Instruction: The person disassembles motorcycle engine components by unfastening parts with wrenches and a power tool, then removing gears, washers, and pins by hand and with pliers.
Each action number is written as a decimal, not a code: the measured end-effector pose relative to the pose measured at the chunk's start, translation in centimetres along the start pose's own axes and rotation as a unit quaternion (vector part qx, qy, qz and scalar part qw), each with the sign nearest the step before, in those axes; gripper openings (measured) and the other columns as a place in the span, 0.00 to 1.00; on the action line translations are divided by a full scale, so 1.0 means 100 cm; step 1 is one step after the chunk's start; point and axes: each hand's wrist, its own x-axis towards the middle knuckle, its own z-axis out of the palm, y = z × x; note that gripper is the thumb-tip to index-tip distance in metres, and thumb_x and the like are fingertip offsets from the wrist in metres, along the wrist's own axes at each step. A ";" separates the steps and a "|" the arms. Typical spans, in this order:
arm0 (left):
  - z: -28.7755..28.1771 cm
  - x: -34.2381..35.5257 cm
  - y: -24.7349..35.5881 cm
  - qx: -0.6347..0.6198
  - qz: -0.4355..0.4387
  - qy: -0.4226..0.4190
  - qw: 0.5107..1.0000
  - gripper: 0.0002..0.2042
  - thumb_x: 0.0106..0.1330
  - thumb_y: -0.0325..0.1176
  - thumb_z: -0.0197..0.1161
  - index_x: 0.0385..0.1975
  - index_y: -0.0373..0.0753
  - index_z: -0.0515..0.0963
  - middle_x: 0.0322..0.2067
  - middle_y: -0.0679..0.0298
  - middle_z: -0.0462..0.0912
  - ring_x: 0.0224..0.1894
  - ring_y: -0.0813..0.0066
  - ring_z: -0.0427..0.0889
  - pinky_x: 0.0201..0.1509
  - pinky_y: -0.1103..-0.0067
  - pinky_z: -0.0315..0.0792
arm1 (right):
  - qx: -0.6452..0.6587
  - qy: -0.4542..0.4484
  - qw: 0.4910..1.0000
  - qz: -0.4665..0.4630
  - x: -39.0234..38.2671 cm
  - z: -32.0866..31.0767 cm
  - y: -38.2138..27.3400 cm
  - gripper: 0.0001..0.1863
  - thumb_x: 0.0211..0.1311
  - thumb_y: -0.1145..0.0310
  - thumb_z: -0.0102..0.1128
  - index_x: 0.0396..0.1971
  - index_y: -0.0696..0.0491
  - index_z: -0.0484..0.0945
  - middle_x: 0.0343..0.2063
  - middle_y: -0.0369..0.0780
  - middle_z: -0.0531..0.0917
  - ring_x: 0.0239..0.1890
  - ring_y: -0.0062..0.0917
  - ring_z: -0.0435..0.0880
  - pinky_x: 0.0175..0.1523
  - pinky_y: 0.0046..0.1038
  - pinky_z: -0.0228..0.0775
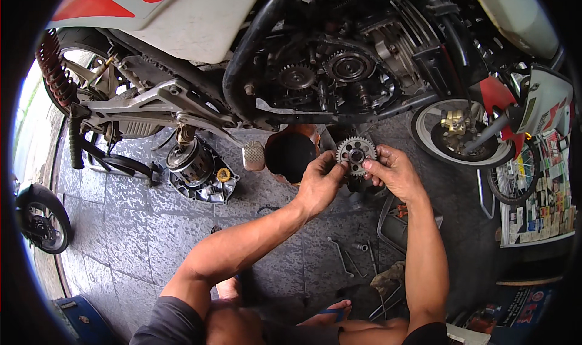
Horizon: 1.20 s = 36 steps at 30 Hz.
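Observation:
A toothed metal gear (356, 154) with a dark hub is held up between both hands, below the open engine. My left hand (320, 181) pinches its left rim with thumb and fingers. My right hand (393, 170) grips its right rim. Above them the motorcycle's open engine case (330, 78) shows two more gears and bare shafts. Both forearms come up from the lower edge, and my knees and a sandalled foot are at the bottom.
A rust-orange container (291, 154) stands under the engine. A removed clutch assembly on its cover (200, 169) lies on the grey paving to the left. Wrenches (348, 260) and small parts lie near my feet. The front wheel (464, 133) is at right, another wheel (42, 218) far left.

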 end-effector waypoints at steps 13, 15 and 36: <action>-0.009 -0.008 0.011 -0.043 0.007 -0.037 0.998 0.09 0.71 0.33 0.54 0.42 0.34 0.75 0.28 0.69 0.76 0.30 0.83 0.71 0.37 0.82 0.68 | 0.093 -0.057 0.993 -0.044 -0.003 -0.004 0.000 0.16 0.62 0.63 0.66 0.44 0.58 0.79 0.27 0.35 0.81 0.26 0.13 0.76 0.32 0.17 0.70; -0.009 -0.008 0.011 -0.052 0.011 -0.040 0.998 0.08 0.71 0.32 0.54 0.42 0.34 0.75 0.28 0.69 0.76 0.30 0.83 0.71 0.37 0.82 0.68 | 0.107 -0.062 0.991 -0.041 -0.004 -0.005 0.000 0.16 0.62 0.64 0.65 0.45 0.58 0.79 0.27 0.35 0.81 0.27 0.13 0.76 0.32 0.17 0.70; -0.040 -0.047 -0.072 0.170 -0.163 0.028 0.972 0.19 0.69 0.42 0.55 0.49 0.32 0.77 0.35 0.55 0.84 0.38 0.67 0.83 0.45 0.72 0.75 | -0.059 -0.068 0.995 0.036 0.015 0.031 0.020 0.12 0.62 0.69 0.61 0.42 0.60 0.80 0.26 0.34 0.81 0.24 0.12 0.75 0.28 0.16 0.65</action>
